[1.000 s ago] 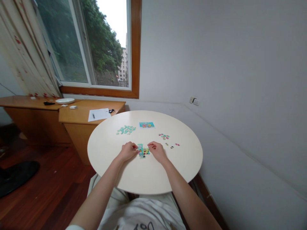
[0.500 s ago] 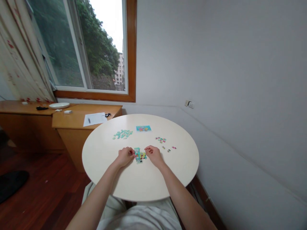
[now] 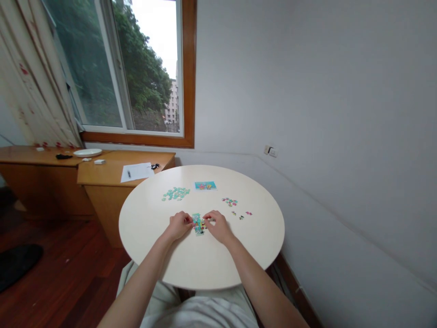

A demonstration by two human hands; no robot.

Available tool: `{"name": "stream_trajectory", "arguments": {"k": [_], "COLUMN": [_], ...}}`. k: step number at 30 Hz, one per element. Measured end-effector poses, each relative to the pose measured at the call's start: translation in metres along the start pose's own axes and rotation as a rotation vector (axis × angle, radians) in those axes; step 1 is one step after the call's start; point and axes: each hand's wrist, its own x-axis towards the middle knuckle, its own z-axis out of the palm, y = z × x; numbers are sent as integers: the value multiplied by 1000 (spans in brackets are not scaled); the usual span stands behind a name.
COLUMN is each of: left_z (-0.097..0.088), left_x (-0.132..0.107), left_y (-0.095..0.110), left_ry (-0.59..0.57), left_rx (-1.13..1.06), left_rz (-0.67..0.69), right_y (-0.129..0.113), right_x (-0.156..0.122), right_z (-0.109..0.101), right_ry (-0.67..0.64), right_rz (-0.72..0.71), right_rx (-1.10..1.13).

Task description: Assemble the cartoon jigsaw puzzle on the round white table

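A partly joined jigsaw puzzle (image 3: 197, 227), teal with yellow cartoon figures, lies flat on the round white table (image 3: 201, 269) between my two hands. My left hand (image 3: 180, 225) rests at its left edge, the fingers curled and the thumb and fingertips against the border pieces. Over the puzzle's right side is my right hand (image 3: 218, 225), thumb and index finger pinched together. Whatever is in that pinch is too small to make out, and the fingers cover some of the right-hand pieces.
Farther back lie a heap of teal puzzle pieces (image 3: 176, 193) and a small reference picture (image 3: 205, 186). Pink and teal pieces (image 3: 230, 202) sit to the right, with a few single ones nearer. A wooden desk (image 3: 105, 171) holding a paper sheet (image 3: 137, 172) stands beyond the table's left.
My right hand has moved slightly left, from beside the puzzle to over its right side. My left hand stays at the left edge. The whole view has shifted a little.
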Motion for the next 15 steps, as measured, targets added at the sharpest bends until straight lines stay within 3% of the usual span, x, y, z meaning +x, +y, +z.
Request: {"name": "stream_trajectory", "arguments": {"k": [3, 7, 15], "left_z": [0, 0, -1], "left_x": [0, -1, -5], "left_y": [0, 1, 3], "left_ry": [-1, 3, -10], "left_rx": [4, 5, -30], "left_rz": [12, 38, 33], "right_y": [-6, -6, -8], "right_x": [-4, -7, -5], "right_z": [-1, -1, -1], "right_ry": [-127, -246, -274], "right_rz": [-74, -69, -51], "right_rx": [-140, -241, -266]}}
